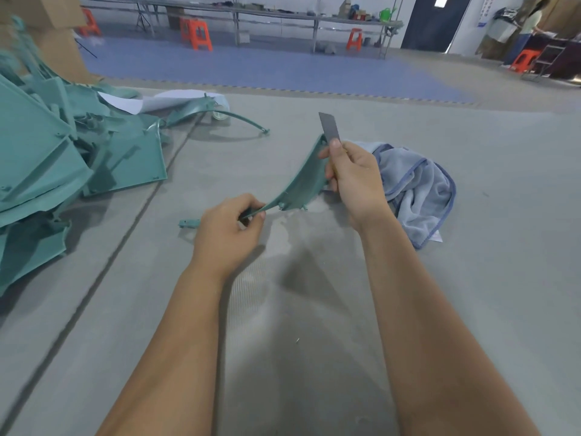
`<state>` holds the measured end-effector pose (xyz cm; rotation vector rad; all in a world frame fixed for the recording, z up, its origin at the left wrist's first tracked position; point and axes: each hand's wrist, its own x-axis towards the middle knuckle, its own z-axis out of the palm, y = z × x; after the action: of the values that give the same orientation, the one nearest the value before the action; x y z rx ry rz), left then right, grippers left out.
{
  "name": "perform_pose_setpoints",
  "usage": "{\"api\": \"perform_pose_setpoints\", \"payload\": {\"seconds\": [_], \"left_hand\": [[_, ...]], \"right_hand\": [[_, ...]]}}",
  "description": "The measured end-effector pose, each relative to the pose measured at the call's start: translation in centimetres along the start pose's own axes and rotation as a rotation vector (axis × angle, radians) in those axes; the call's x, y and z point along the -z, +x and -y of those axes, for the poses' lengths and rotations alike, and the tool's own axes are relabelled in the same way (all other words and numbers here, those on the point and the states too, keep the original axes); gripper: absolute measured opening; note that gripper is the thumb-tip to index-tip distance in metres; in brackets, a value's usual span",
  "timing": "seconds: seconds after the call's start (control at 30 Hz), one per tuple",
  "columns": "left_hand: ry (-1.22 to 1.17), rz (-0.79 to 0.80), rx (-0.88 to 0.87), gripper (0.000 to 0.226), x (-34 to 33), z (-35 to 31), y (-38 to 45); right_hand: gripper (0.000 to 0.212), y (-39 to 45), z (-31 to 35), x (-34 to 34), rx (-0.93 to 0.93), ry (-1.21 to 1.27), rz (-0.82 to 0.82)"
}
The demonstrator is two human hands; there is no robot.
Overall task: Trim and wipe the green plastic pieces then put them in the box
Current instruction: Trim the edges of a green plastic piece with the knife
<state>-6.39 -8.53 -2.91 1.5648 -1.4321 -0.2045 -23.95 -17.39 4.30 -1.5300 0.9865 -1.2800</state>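
Now the left hand [228,229] pinches the narrow end of a curved green plastic piece [301,180], held just above the grey mat [314,309]. Beside its upper tip, the right hand [352,180] grips a blade [329,127], near a crumpled blue cloth [415,184].

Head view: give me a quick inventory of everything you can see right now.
Curved plastic piece: one, green, held above the mat.
Blade: one, grey, sticking up from the right hand.
Cloth: one, light blue, crumpled on the mat behind the right hand.
Plastic pieces pile: many, green, left side.
Small offcut: one, green, on the mat by the left hand.
Mat: grey, underneath everything.
Stools: several, orange, background.
Hands: left hand pinches the piece's narrow end; right hand grips the blade.
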Motion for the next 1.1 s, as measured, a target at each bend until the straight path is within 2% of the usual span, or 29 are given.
{"api": "perform_pose_setpoints", "payload": {"seconds": [0.13, 0.23, 0.5, 0.83, 0.93, 1.03, 1.1], "left_hand": [[-0.002, -0.001, 0.003, 0.016, -0.3, 0.1, 0.1], [-0.025, 0.006, 0.013, 0.02, -0.3, 0.2, 0.1], [-0.057, 0.038, 0.035, 0.017, -0.3, 0.4, 0.2], [-0.13, 0.015, 0.049, 0.02, -0.5, 0.8, 0.4], [-0.148, 0.005, 0.06, 0.02, -0.6, 0.8, 0.4], [-0.146, -0.01, 0.065, 0.02, -0.7, 0.8, 0.4], [-0.135, -0.023, 0.058, 0.021, -0.7, 0.7, 0.3]], "right_hand": [[0.023, 0.2, 0.1, 0.2, 0.057, 0.063, -0.011], [0.023, 0.2, 0.0, 0.2, 0.095, 0.017, 0.012], [0.023, -0.3, -0.8, 0.4, 0.073, 0.048, 0.046], [0.024, -2.5, -3.2, -0.6, 0.004, 0.044, 0.226], [0.026, -3.4, -4.1, -0.4, -0.039, 0.141, 0.285], [0.023, -3.5, -4.1, 0.3, -0.082, 0.268, 0.218], [0.027, -3.3, -4.0, 0.7, -0.066, 0.223, 0.174]]}}
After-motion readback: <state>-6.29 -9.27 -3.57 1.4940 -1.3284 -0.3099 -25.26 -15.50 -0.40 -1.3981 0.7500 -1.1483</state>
